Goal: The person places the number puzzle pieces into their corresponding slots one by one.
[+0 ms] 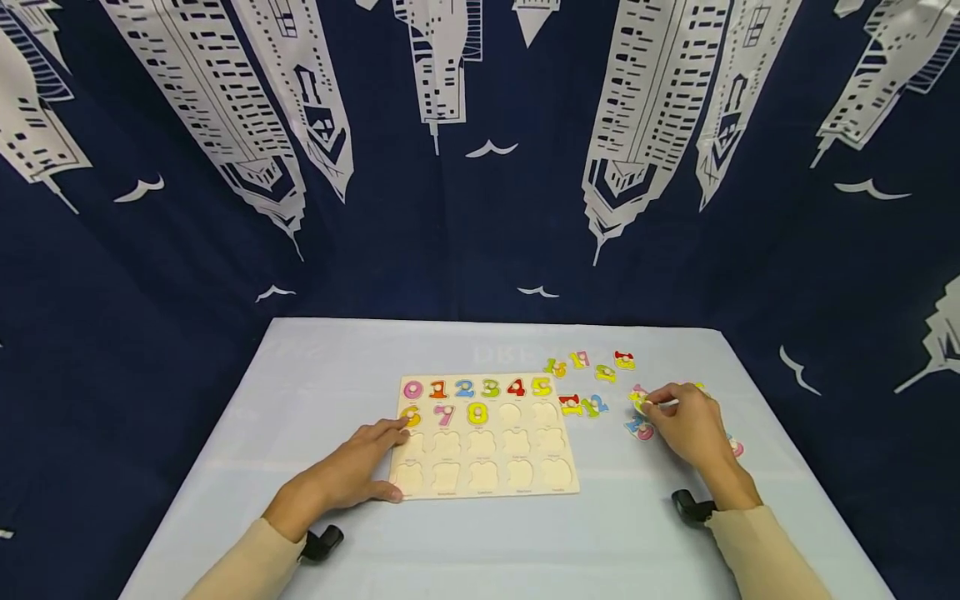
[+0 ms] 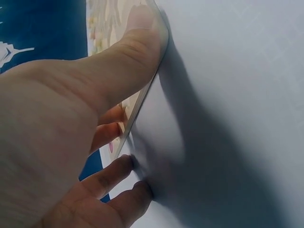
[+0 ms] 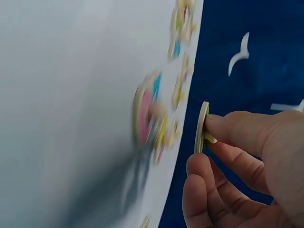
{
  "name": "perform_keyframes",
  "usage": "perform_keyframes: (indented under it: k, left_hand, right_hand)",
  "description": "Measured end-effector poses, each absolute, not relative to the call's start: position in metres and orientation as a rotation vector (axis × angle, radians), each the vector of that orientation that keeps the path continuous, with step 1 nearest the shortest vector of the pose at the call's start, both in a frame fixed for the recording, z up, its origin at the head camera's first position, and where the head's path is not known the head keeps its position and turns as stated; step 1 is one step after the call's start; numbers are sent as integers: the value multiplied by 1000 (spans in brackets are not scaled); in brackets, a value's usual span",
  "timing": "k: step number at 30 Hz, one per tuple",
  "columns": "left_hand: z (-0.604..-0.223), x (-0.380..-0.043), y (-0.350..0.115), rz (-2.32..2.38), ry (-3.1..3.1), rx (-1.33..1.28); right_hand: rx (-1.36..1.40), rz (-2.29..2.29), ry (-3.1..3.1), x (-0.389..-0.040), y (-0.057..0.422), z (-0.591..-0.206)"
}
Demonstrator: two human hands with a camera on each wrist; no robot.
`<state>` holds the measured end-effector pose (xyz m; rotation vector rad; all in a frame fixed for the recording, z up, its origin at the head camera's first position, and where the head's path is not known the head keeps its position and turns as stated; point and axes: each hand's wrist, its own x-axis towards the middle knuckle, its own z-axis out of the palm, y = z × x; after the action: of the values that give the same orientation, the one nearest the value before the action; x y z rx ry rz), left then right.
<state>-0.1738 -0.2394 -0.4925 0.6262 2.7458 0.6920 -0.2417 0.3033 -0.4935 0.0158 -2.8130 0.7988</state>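
A pale wooden number puzzle board lies on the table, with coloured numbers 0 to 8 in its upper recesses. My left hand rests at the board's left side, some fingertips on its surface and the thumb at the near left corner. Two other fingers touch the table beside the edge. Over the loose pieces at the right, my right hand pinches a small wooden puzzle piece between thumb and fingers. It is seen nearly edge-on with some green showing, so its number cannot be read.
Loose number pieces lie right of the board, including a red-and-yellow one, a green-and-blue one and a blue-and-pink one. Several more lie farther back. A white cover spans the table; a dark blue patterned cloth hangs behind.
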Motion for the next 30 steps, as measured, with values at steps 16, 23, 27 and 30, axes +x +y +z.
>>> perform_keyframes:
  k: [16, 23, 27, 30]
  left_hand:
    - [-493, -174, -236, 659, 2754, 603]
    - [-493, -175, -237, 653, 2758, 607]
    - [-492, -175, -238, 666, 2756, 613]
    - [-494, -174, -238, 678, 2749, 611]
  right_hand:
    - [391, 909, -2828, -250, 199, -494]
    - [569, 941, -2817, -255, 157, -497]
    - [658, 956, -2813, -257, 137, -500]
    - [678, 932, -2834, -259, 127, -504]
